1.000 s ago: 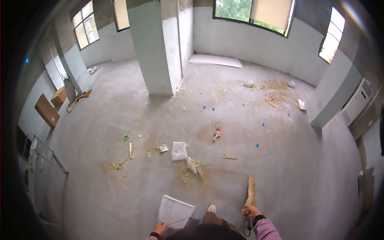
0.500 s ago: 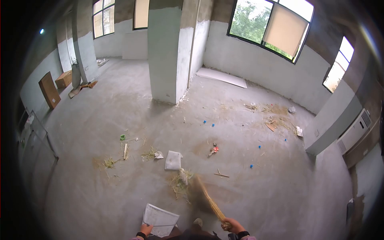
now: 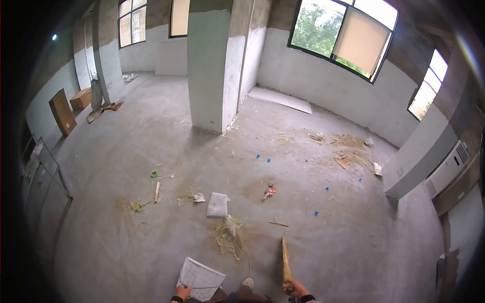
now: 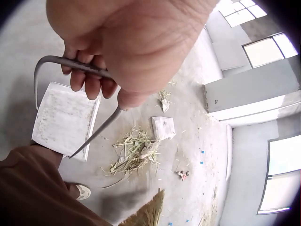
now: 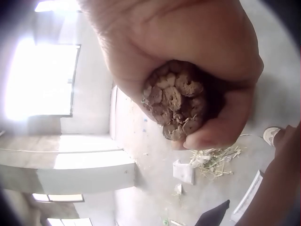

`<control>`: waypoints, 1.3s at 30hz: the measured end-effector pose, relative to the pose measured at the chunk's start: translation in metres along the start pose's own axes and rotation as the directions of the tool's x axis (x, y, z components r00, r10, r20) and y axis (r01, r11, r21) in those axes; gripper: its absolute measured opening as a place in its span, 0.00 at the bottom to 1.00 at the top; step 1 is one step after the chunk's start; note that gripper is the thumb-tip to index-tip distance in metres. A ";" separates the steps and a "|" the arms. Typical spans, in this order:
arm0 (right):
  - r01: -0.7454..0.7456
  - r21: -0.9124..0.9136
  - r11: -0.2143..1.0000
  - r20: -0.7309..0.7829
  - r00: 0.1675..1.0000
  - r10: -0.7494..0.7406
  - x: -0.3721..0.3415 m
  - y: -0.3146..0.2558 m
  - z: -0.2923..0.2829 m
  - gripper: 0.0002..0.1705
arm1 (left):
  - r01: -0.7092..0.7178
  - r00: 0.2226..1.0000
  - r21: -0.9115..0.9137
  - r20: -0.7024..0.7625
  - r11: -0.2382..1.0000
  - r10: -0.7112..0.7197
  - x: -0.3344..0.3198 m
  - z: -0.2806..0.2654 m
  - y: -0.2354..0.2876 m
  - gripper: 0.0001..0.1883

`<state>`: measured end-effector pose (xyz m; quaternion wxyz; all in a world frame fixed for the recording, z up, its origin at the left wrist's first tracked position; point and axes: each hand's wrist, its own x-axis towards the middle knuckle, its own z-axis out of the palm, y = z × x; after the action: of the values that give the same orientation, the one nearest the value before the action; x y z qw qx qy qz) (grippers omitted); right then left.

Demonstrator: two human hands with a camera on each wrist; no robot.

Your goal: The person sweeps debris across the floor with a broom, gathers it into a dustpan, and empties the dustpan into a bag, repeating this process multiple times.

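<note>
My left hand (image 3: 183,291) grips the bent metal handle (image 4: 80,65) of a white, scuffed dustpan (image 3: 201,279), which hangs at the lower left of the head view. In my right hand (image 3: 297,289) is a straw broom (image 3: 286,257), its handle end (image 5: 174,101) of bundled stalks showing inside the curled fingers. The broom points forward, right of a pile of straw and litter (image 3: 228,233). Its fanned bristles (image 4: 146,212) appear at the bottom of the left wrist view. A shoe (image 3: 248,283) stands between dustpan and broom.
A flat white packet (image 3: 217,204) lies just beyond the pile. Farther out are a small red item (image 3: 270,191), blue bits (image 3: 317,213), a wooden strip (image 3: 157,192) and more straw (image 3: 348,138). A square pillar (image 3: 206,76) rises ahead.
The broom swung left toward the straw pile, then back to the right, where it now points forward. The dustpan stays in my left hand; the head view has tilted up and shifted.
</note>
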<state>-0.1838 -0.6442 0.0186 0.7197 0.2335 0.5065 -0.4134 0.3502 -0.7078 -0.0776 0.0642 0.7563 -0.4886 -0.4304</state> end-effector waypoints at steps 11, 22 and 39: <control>0.387 -0.350 0.853 0.453 0.867 -0.207 0.042 0.024 0.055 0.09 | -0.023 0.997 0.054 0.079 0.998 0.019 0.020 -0.004 0.018 0.26; 0.124 -0.003 0.992 0.174 0.977 -0.121 -0.028 0.075 0.089 0.11 | -0.083 0.974 0.003 0.212 0.997 0.081 0.048 -0.042 0.029 0.23; -0.011 0.227 0.974 0.123 0.992 -0.017 0.045 0.084 0.154 0.07 | -0.179 0.971 0.097 0.176 0.979 0.160 0.107 -0.050 0.050 0.20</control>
<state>-0.0244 -0.7306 0.0280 0.7178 0.2874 0.4103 -0.4836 0.3682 -0.8343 -0.0836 0.0170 0.6752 -0.5785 -0.4573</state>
